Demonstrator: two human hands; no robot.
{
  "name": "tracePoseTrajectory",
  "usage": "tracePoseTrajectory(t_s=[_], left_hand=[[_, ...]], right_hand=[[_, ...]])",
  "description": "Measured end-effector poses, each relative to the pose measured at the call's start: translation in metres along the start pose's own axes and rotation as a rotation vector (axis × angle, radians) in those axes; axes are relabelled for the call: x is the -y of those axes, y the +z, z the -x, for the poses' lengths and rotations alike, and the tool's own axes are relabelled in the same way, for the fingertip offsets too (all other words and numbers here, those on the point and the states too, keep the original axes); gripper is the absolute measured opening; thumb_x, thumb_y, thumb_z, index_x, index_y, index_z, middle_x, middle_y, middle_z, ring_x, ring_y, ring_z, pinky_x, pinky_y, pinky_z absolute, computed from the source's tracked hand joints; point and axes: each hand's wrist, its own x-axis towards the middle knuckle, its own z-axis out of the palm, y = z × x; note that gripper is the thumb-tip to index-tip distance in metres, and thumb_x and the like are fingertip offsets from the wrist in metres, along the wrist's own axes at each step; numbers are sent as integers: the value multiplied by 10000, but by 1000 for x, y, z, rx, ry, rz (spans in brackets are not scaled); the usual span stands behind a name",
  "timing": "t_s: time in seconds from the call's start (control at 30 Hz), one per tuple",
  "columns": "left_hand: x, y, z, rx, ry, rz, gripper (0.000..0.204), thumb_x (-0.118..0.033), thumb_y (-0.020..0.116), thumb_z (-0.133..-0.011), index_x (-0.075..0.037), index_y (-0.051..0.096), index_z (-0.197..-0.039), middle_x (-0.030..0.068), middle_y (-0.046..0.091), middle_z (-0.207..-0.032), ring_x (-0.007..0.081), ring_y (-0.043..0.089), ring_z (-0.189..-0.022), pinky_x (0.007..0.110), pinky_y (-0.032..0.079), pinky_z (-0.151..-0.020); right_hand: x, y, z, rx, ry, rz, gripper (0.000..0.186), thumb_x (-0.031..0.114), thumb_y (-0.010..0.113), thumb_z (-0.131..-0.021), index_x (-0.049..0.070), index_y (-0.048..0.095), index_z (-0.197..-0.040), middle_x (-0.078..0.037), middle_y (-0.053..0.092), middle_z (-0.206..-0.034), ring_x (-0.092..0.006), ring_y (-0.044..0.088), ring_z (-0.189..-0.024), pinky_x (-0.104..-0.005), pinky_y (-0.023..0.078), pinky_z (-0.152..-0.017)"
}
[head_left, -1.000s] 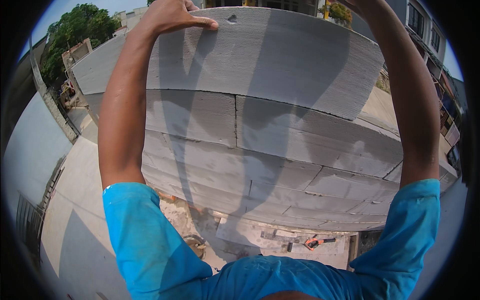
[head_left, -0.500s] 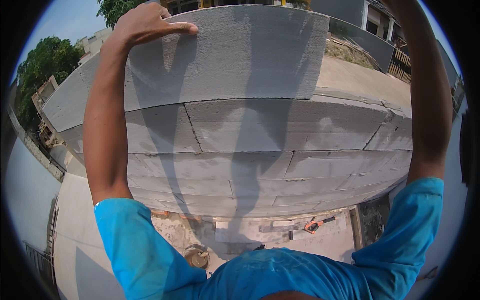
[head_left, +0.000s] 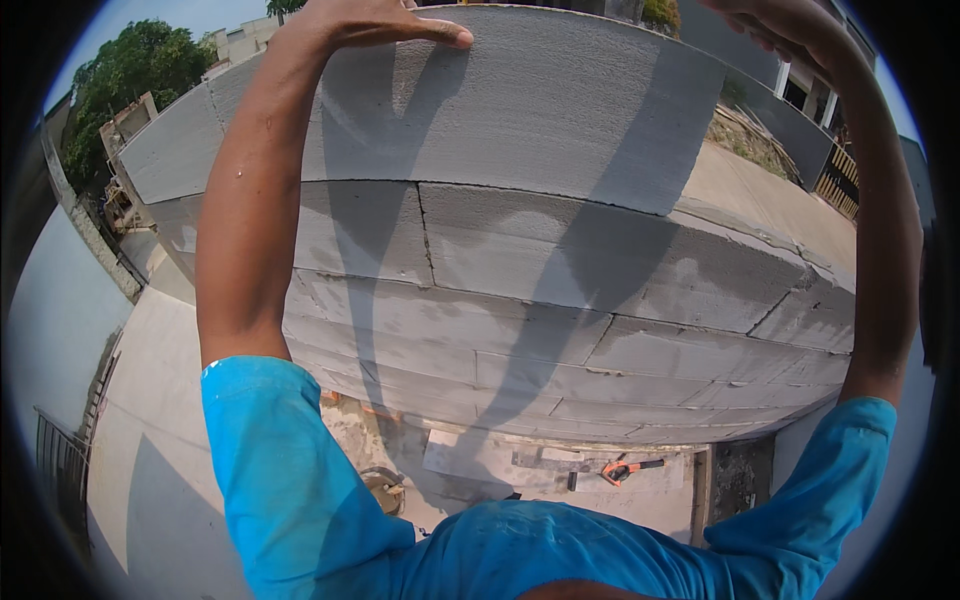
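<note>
Currently both arms are raised to the top course of a grey block wall [head_left: 520, 330]. Left hand [head_left: 375, 22] lies over the upper left edge of a large grey block [head_left: 520, 100], fingers curled across its front face and thumb pressed flat along it — a grip on the block's top edge. Right hand [head_left: 775, 25] reaches the block's upper right corner; its fingers run out of view at the picture's rim, so I cannot tell whether it grips or only rests there.

Block position: uppermost on the wall, standing on the course beneath, its lower edge touching that course along the whole visible length. Right end stops short of the wall's end, leaving bare top of the lower course to its right.

Progress, as judged: several courses below are laid and jointed, and this block is up on the wall — seating appears nearly complete, though the hands are not yet off it. The top course right of the block looks unfilled.

Below, on the concrete floor [head_left: 150, 400], lie pale slab offcuts [head_left: 480, 460], an orange hand tool [head_left: 620, 468] and a bucket [head_left: 385, 490].
</note>
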Motion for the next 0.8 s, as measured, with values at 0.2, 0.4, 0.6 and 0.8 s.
tracePoseTrajectory(t_s=[0.2,0.4,0.6,0.8], left_hand=[[-16,-16,5,68,-78,-46,894,-805,667,-637,11,723,-1001,212,685,-926,345,684,-884,447,549,-801],[-25,-13,-3,99,-94,-46,881,-775,675,-684,26,710,-1049,249,700,-1019,360,689,-979,449,558,-867],[-18,-20,6,142,-174,-64,907,-818,656,-661,18,725,-1006,228,707,-967,346,694,-954,447,564,-847],[-29,-18,2,130,-150,-41,941,-840,661,-616,14,732,-1005,216,706,-926,344,696,-914,449,565,-816]], right_hand=[[63,12,-25,-123,-246,-82,529,316,500,-1003,44,414,-1448,-178,526,-1389,-277,531,-1228,-411,413,-1067],[143,33,-88,-39,-443,-346,511,323,470,-1016,51,423,-1445,-164,478,-1460,-271,476,-1312,-428,347,-1130],[234,81,-94,186,-697,-191,475,281,510,-1005,66,477,-1427,-153,521,-1430,-274,488,-1318,-432,354,-1128],[249,81,-116,150,-672,-224,425,267,583,-968,117,569,-1365,-121,573,-1385,-265,517,-1289,-427,383,-1104]])
